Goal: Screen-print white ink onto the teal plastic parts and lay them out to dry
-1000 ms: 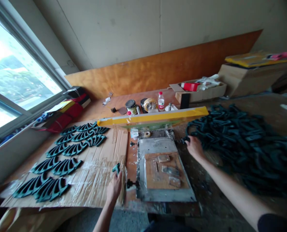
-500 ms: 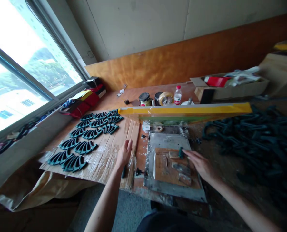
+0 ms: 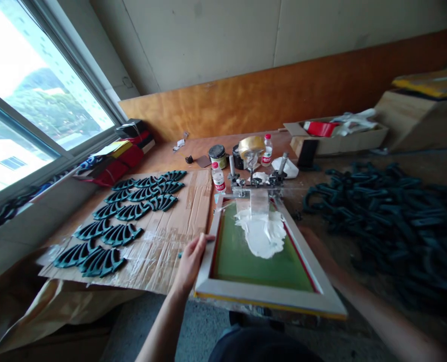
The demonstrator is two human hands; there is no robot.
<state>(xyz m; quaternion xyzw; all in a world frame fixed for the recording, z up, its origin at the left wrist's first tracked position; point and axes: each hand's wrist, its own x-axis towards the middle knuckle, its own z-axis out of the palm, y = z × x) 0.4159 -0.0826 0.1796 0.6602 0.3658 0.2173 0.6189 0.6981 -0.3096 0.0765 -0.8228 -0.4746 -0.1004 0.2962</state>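
Observation:
A screen-printing frame (image 3: 204,271) lies lowered in front of me, its green mesh (image 3: 242,271) carrying a thick patch of white ink (image 3: 264,239). My left hand (image 3: 191,259) is at the frame's left side, fingers curled. A small dark green tip (image 3: 180,255) sticks out beside that hand, seemingly a plastic piece in its grip. Beyond the frame's right side, my right hand (image 3: 316,246) is blurred and partly covered, so its fingers do not show. A squeegee-like blade (image 3: 259,202) stands at the back of the mesh, below the metal hinge clamp (image 3: 257,187).
Dark green curved pieces (image 3: 103,261) lie in fanned rows on cardboard (image 3: 159,271) at left. A big heap of similar pieces (image 3: 389,216) fills the right. Behind stand bottles (image 3: 218,178), an ink tin (image 3: 217,155), a tape roll (image 3: 251,144) and an open carton (image 3: 344,143).
The frame has swung down from its raised, edge-on position and covers the metal plate and wooden jig. My right hand has moved from the green piece on the jig to the frame's right side.

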